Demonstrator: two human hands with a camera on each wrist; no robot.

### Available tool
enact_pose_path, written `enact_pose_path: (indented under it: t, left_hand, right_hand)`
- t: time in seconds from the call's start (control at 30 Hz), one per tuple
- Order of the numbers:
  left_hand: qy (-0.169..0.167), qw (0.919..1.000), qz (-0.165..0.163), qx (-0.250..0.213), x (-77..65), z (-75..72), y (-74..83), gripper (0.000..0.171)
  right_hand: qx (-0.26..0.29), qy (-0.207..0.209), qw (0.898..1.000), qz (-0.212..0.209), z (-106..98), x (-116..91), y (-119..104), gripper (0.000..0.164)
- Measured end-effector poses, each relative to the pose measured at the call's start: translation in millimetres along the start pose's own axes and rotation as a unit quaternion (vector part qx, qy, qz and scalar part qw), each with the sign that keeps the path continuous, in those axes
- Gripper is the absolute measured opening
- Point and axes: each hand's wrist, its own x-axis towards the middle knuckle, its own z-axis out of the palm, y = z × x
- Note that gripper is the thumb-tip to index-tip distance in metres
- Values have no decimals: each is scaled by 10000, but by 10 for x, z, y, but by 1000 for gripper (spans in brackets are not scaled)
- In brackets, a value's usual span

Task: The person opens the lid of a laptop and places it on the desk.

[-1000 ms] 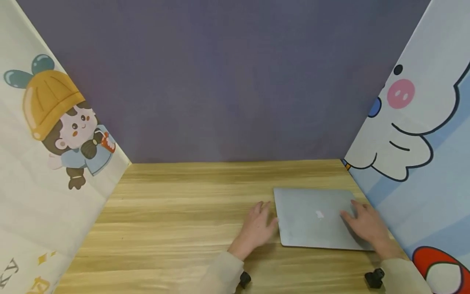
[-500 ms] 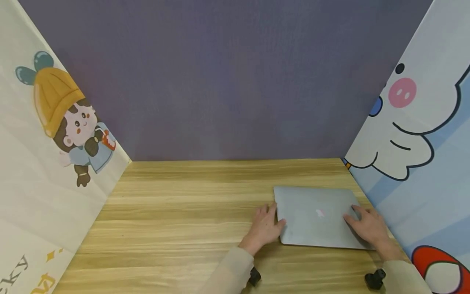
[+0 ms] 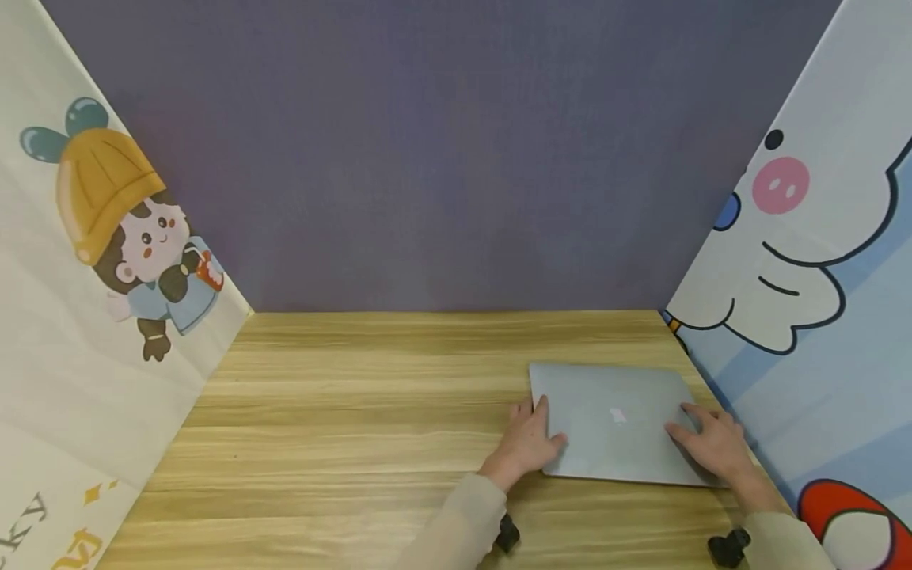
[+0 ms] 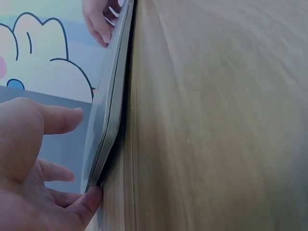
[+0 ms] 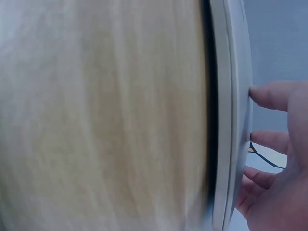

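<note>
A closed silver-grey laptop (image 3: pixel 606 396) with a pale apple logo lies on the wooden table, its lid facing up. At its left edge is my left hand (image 3: pixel 526 445), thumb and index finger over the lid. In the left wrist view this thumb (image 4: pixel 62 119) stands apart from the lid, while the lowest fingertip (image 4: pixel 91 198) touches the laptop's side edge. My right hand (image 3: pixel 716 447) rests at the right edge, with thumb and index fingertips on the lid. The right wrist view shows its thumb (image 5: pixel 272 95) against the lid; its outer fingers reach to the edge.
The wooden table (image 3: pixel 321 412) stretches to the left of the laptop. A dark grey panel (image 3: pixel 456 158) rises at the back. Printed cartoon panels flank the table, with the right panel (image 3: pixel 777 396) close beside my right hand.
My left hand has moved right, from beside the laptop to its left edge, with thumb and index finger now over the lid. The right hand has barely shifted; the laptop looks still.
</note>
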Motion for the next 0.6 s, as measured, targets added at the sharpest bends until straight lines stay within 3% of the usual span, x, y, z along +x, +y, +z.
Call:
enact_pose_path:
  t: [0.4, 0.6]
  left_hand:
    - [-6, 9991, -83, 413, 9, 15, 52, 90]
    - [48, 9995, -204, 220, 19, -10, 16, 87]
  right_hand:
    - [-4, 80, 10000, 43, 73, 21, 34, 74]
    - [1, 290, 9995, -120, 93, 2, -42, 71]
